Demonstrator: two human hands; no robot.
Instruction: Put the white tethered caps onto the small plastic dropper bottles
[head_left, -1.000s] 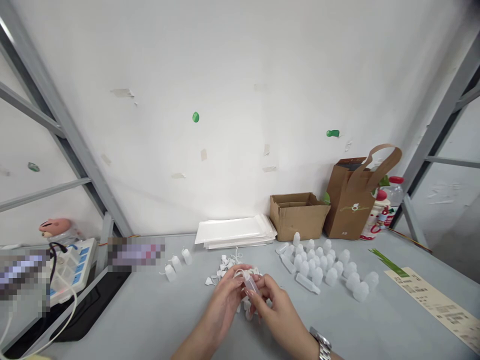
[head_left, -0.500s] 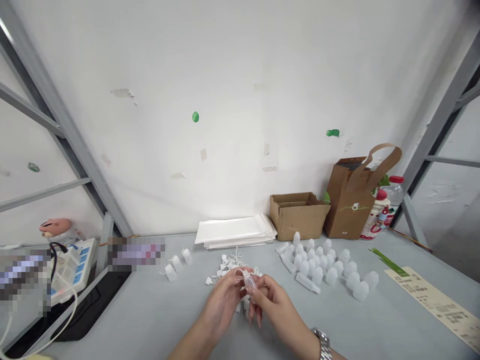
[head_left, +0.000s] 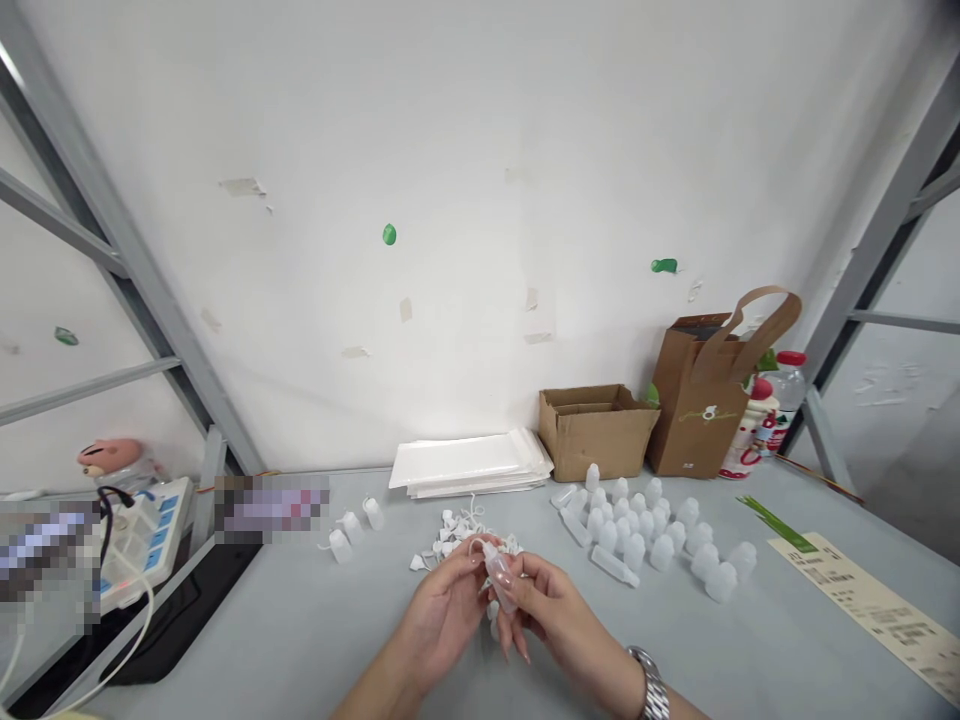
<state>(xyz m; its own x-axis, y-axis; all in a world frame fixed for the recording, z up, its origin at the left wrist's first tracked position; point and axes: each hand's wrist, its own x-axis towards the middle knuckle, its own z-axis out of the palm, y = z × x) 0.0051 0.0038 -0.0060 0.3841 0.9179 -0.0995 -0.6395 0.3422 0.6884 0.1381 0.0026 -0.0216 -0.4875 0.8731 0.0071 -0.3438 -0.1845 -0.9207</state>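
Between both hands is a small translucent dropper bottle point(head_left: 501, 580), tilted, its narrow neck pointing up and away with a thin white loop at the tip. My left hand point(head_left: 446, 610) is closed about its neck end, thumb and fingers at the loop. My right hand point(head_left: 551, 605) grips the bottle's body from the right between thumb and fingers. Behind the hands lies a pile of white caps point(head_left: 454, 530) with thin curly straps, partly hidden by my fingers. Another pale piece below the hands is mostly covered.
Several translucent bottles point(head_left: 634, 550) stand or lie to the right. Three capped bottles point(head_left: 340, 546) stand at left. At the back are white envelopes point(head_left: 469, 462), a cardboard box point(head_left: 596, 440) and a brown paper bag point(head_left: 697, 410). A power strip point(head_left: 154, 545) sits far left, a printed strip point(head_left: 870, 600) right.
The bottle and both hands have shifted only slightly; more of the bottle's body shows below my right thumb. Both hands keep hold of it.
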